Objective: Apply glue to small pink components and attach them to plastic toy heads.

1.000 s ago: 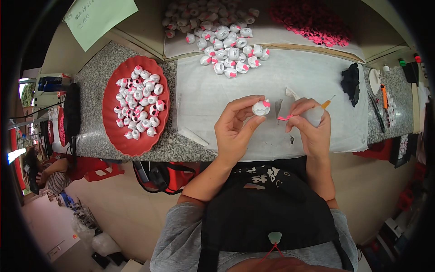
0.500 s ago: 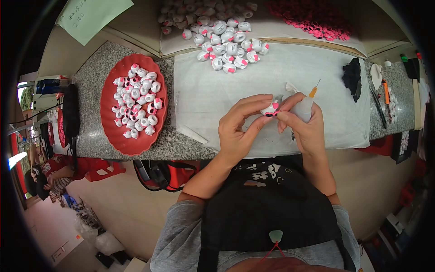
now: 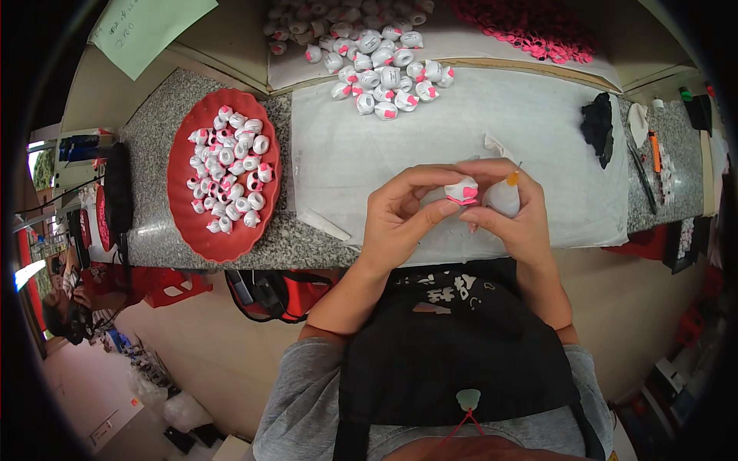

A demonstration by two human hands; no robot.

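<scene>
Between the thumb and fingers of my left hand (image 3: 392,219) sits a small white cat-head figure (image 3: 462,188) with a pink bow and a pink piece along its lower edge. My right hand (image 3: 529,223) is wrapped round a soft translucent squeeze bottle (image 3: 500,201), its orange needle tip (image 3: 513,178) pointing up and away from me. The right thumb and fingertips are beside the figure; whether they touch it I cannot tell. Both hands are above white paper (image 3: 369,146) on the counter.
Left of the paper, a scalloped red plate (image 3: 197,230) holds many similar heads. More heads (image 3: 384,77) are heaped at the back, and pink-and-black pieces (image 3: 530,31) are piled back right. A black crumpled scrap (image 3: 596,131), an orange pen-like tool (image 3: 655,152) and a thin dark tool (image 3: 643,180) lie right.
The figure has been turned, so its bow faces up and the dark parts on the pink piece no longer show. My right fingertips have drawn back slightly; the bottle has shifted left and toward me.
</scene>
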